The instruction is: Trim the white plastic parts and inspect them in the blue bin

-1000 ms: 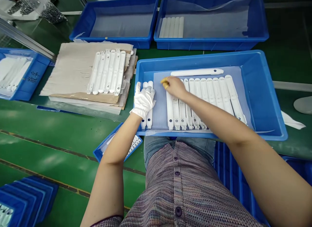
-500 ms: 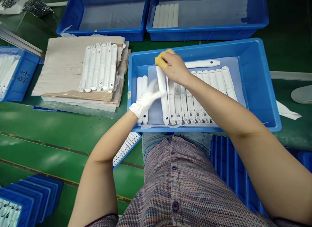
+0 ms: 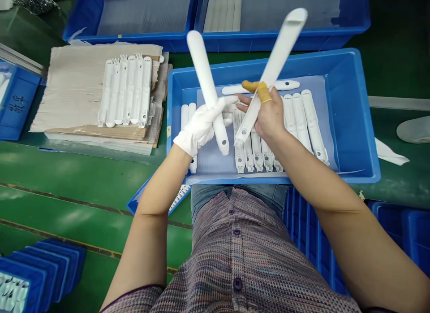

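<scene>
My left hand (image 3: 201,124), in a white glove, grips a long white plastic strip (image 3: 205,82) raised above the blue tray (image 3: 352,120). A second white strip (image 3: 277,57), tilted up to the right, is held in my bare right hand (image 3: 268,113), which wears yellow finger cots. The two strips form a V over the tray. Below them a row of several white strips (image 3: 295,120) lies on a clear sheet in the tray, two more strips (image 3: 187,113) lie at its left end, and one strip (image 3: 285,85) lies crosswise at the back.
A stack of cardboard sheets (image 3: 77,89) at left carries several white strips (image 3: 126,91). Two blue trays (image 3: 134,17) stand behind, the right one (image 3: 349,21) holding a few strips (image 3: 223,13). More blue trays sit at far left (image 3: 16,111), lower left and under the table edge.
Both hands have lifted a strip each out of the tray and tilted them upward. The camera view has shifted slightly, so the trays sit lower-left in frame.
</scene>
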Motion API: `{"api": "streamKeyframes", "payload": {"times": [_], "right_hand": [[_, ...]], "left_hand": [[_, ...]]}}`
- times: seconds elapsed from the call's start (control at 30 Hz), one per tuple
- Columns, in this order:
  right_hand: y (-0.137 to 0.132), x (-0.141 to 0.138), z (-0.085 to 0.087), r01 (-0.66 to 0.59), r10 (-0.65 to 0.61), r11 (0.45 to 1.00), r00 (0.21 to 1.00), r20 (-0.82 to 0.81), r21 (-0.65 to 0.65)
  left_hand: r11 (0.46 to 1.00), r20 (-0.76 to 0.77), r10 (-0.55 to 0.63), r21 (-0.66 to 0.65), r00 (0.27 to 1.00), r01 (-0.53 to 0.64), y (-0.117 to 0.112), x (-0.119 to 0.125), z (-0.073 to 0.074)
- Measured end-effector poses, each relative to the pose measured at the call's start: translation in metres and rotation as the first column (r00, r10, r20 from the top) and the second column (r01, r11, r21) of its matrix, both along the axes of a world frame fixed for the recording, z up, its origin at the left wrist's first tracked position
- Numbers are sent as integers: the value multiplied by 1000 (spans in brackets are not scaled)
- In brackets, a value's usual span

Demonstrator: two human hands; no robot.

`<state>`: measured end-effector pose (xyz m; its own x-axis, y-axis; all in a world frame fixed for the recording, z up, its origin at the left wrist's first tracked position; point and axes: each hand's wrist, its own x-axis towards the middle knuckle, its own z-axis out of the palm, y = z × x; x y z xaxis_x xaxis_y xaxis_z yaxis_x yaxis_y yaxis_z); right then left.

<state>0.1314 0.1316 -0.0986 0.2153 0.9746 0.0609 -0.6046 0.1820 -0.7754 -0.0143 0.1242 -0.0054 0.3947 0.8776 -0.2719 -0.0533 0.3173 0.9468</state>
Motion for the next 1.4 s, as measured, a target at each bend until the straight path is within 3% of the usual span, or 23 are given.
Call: {"api": "streamKeyframes", "payload": {"times": [0.07,0.17,0.23,0.3,0.43,0.57,0.8,1.0,1.2,1.4], "right_hand": [[2,9,4,-29,21,997,991,-134,-64],[-4,19,12,-298,259,950,918,-299,-94],[-11,21,18,-428,394,901,872,-291,-64],[-18,21,23,-467,449,882,870,-205,-52],[-26,14,27,-501,472,862,847,-244,-73],[-30,4,23,-513,465,857,807,-365,-41],[-34,-3,16,-452,445,889,820,-361,71],[-29,1,21,-472,465,881,858,-219,19],[-27,3,21,-459,457,888,885,-86,-5],[-26,2,19,-453,453,891,890,-50,-1]], "left_hand": [[998,87,28,-62,996,-23,-5,3,4],[985,188,39,-173,981,-6,-10,4,4],[985,217,67,-169,974,-30,-12,3,1],[989,176,112,-120,978,-91,-13,2,-2],[984,9,177,-2,984,-177,-14,-1,-8],[991,9,122,47,992,-122,-16,-4,-10],[994,34,109,-6,993,-109,-17,-6,-10],[995,-93,99,39,991,-96,-12,-10,-9],[984,-304,69,177,950,-15,-5,-15,-15],[983,-280,112,171,954,-65,-4,-14,-18]]}}
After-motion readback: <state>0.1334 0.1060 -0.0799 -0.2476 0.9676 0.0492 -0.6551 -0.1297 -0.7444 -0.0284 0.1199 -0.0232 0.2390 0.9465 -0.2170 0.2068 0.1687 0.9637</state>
